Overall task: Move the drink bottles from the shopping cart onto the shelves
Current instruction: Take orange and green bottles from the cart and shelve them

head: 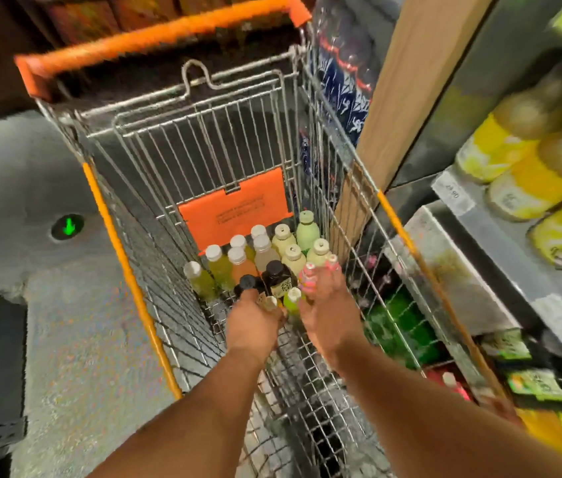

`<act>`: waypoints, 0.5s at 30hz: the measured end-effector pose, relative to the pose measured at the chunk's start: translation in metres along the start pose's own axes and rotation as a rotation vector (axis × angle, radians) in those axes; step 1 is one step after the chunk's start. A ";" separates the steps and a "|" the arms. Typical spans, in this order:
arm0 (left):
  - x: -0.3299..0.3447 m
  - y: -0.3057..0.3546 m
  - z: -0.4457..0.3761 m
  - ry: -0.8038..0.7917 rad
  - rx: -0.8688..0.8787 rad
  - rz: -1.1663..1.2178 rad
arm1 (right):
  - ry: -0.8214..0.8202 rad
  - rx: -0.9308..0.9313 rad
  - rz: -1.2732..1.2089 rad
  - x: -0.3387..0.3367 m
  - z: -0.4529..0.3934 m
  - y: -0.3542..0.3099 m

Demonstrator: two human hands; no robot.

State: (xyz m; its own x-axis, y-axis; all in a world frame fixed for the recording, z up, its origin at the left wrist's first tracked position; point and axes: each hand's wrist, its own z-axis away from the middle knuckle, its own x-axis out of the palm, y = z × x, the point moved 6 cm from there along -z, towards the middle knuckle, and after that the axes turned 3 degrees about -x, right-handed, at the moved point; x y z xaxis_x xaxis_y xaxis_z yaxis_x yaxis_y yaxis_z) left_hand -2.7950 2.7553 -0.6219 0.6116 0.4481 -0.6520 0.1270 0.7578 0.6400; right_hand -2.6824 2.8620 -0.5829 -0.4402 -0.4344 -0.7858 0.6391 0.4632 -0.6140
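Both hands down in cart point(155, 257). Left hand point(255, 322) curled over small bottle point(270, 302); right hand point(324, 313) pinched pink bottle point(308, 276). Other bottles point(262, 251) upright just beyond fingertips, caps up. Shelves point(472, 270) off right, so right hand closer.

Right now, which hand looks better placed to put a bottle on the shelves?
Probably the right hand. It reaches among the bottles along the shopping cart side nearest the shelves, touching a pink bottle. The left hand, over the dark-capped bottles, is farther away.
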 end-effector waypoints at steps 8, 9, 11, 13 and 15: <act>-0.075 0.125 0.111 -0.047 0.432 -0.188 | 0.395 0.030 0.138 -0.167 0.107 -0.079; -0.079 0.145 0.126 -0.056 0.468 -0.190 | 0.421 0.078 0.132 -0.193 0.122 -0.079; -0.083 0.188 0.158 -0.057 0.554 -0.177 | 0.477 0.185 0.076 -0.244 0.152 -0.074; -0.080 0.227 0.197 -0.069 0.683 -0.191 | 0.545 0.218 0.109 -0.291 0.185 -0.071; -0.074 0.258 0.239 -0.088 0.796 -0.178 | 0.606 0.249 0.143 -0.334 0.222 -0.070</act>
State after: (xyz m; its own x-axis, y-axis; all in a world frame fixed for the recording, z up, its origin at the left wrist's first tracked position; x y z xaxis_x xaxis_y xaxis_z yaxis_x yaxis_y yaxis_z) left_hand -2.6210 2.8048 -0.3115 0.5850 0.2885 -0.7580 0.7237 0.2360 0.6485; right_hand -2.4404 2.8034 -0.2613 -0.5701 0.1627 -0.8053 0.8120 0.2604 -0.5223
